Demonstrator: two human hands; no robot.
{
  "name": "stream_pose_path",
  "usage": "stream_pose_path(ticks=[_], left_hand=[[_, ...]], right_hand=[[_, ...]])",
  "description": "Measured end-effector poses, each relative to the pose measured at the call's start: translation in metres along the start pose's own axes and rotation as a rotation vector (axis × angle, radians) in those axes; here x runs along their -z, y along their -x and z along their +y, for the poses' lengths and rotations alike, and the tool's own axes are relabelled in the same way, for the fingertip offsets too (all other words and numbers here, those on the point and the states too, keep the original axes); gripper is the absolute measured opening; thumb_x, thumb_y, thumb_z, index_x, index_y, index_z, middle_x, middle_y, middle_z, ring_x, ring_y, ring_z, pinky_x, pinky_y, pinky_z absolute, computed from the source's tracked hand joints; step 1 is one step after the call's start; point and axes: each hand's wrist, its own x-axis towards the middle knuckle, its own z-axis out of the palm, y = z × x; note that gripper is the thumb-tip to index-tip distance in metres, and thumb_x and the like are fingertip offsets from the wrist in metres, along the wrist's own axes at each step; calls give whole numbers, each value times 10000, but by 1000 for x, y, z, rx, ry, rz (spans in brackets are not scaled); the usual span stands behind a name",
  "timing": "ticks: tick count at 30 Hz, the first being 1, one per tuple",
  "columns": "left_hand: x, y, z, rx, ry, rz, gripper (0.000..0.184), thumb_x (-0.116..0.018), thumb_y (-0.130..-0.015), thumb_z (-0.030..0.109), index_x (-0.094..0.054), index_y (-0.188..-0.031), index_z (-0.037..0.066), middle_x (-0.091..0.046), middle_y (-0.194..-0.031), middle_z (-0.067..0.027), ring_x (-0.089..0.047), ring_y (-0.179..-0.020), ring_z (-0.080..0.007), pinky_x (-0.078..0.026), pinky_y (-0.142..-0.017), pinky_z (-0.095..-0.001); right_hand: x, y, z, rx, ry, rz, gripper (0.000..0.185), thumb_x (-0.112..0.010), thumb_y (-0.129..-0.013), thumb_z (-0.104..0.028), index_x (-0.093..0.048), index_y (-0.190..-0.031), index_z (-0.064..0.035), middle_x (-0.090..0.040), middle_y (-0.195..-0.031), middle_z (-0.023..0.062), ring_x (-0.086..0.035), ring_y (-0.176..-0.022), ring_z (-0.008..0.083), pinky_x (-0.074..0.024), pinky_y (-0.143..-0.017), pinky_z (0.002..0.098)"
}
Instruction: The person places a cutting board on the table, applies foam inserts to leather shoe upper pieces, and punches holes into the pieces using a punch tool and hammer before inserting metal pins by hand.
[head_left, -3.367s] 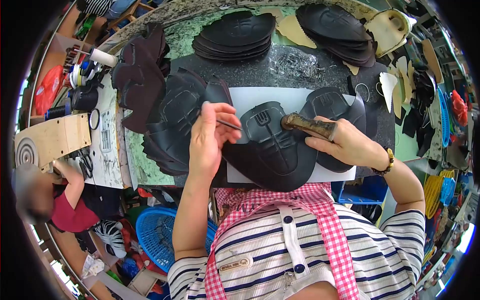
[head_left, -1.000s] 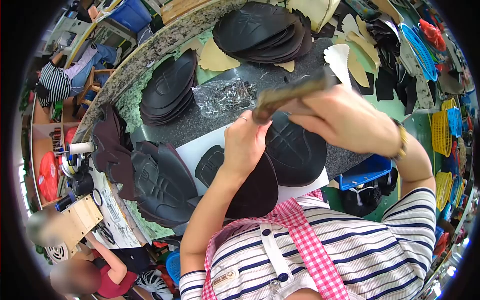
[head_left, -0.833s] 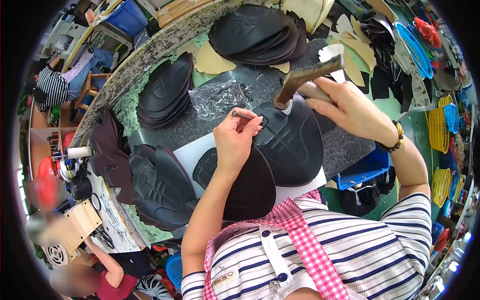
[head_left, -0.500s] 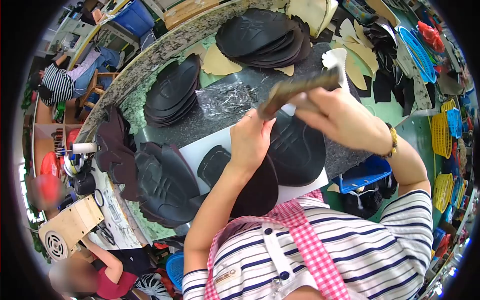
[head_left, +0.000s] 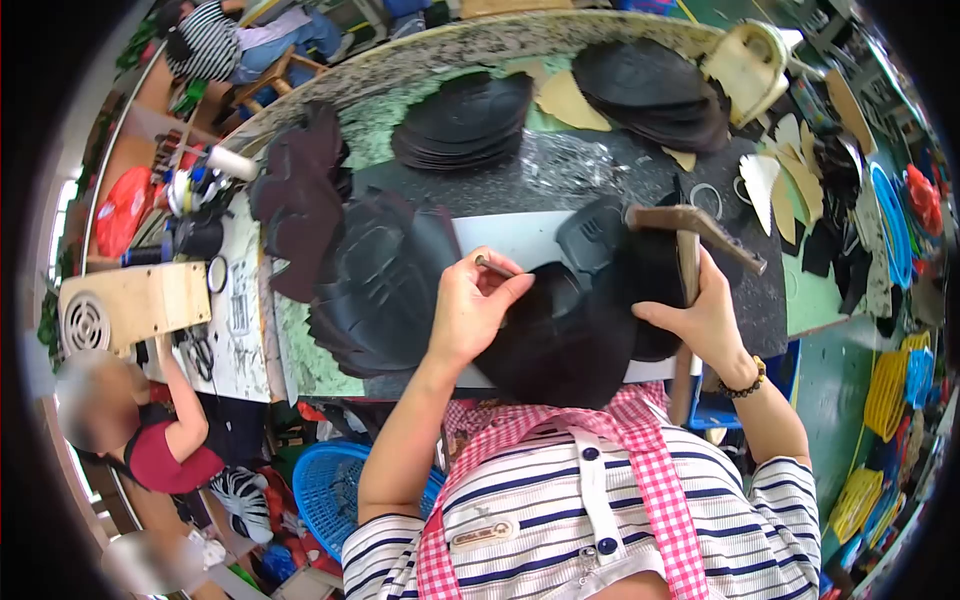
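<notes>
My left hand (head_left: 472, 312) is closed around a short metal punch (head_left: 494, 267) and lies against the left edge of a dark shoe-upper piece (head_left: 560, 345). My right hand (head_left: 708, 318) holds a hammer (head_left: 697, 222) by its wooden handle, head away from me. Its thumb reaches left over the dark material. The shoe-upper piece is lifted and bent at the bench's near edge. Beyond it, a black moulded part (head_left: 590, 235) rests on a white board (head_left: 505, 232).
Stacks of black uppers stand at left (head_left: 385, 270), at the back (head_left: 465, 120) and back right (head_left: 645, 90). Clear plastic (head_left: 575, 160) lies between them. A blue basket (head_left: 335, 490) is below left. Another person (head_left: 175, 440) sits at the left.
The hammer has dropped from above my left hand to the right side, its head turned. My left hand has moved left and down with the punch. The shoe-upper piece is now lifted; the view has shifted.
</notes>
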Motion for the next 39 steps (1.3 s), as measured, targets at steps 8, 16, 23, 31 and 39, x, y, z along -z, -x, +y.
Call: stream_pose_path(ticks=[8, 16, 23, 31, 39], left_hand=[[80, 57, 96, -451, -240, 574, 119, -691, -814, -16, -581, -833, 25, -591, -766, -17, -549, -674, -46, -441, -604, -194], [153, -49, -33, -256, -396, 644, 158, -700, -804, 88, -567, -796, 5, -680, -790, -108, -654, -637, -155, -491, -611, -292], [99, -123, 9, -534, -1093, 354, 89, -554, -860, 90, -573, -889, 9, -658, -735, -146, -654, -687, -333, -499, -603, -460], [66, -170, -3, -721, -1491, -177, 177, -506, -806, 28, -606, -939, -33, -647, -772, -145, -632, -806, -299, -531, -699, -400], [21, -8, 73, -782, -1368, -198, 113, -562, -710, 89, -528, -792, 19, -542, -696, -103, -546, -667, -258, -480, -603, -342]], right_hand=[[-87, -63, -94, -5, -341, -417, 503, -806, -683, -109, -531, -1070, 59, -603, -963, 76, -573, -842, 145, -481, -774, 285], [-144, -201, -81, 407, 714, -411, 464, -779, -712, -234, -463, -889, 56, -621, -754, 161, -632, -726, 334, -498, -654, 418], [-135, -253, -50, 682, 1055, -328, 321, -626, -734, -75, -444, -979, 23, -634, -769, 216, -635, -729, 393, -504, -616, 462], [25, -64, -104, 716, 1100, -353, 185, -567, -805, -50, -434, -928, -12, -584, -651, 136, -598, -544, 341, -484, -494, 400], [59, 18, -43, 193, 333, -348, 412, -729, -772, -66, -557, -1141, 1, -647, -748, 102, -640, -645, 180, -495, -588, 308]])
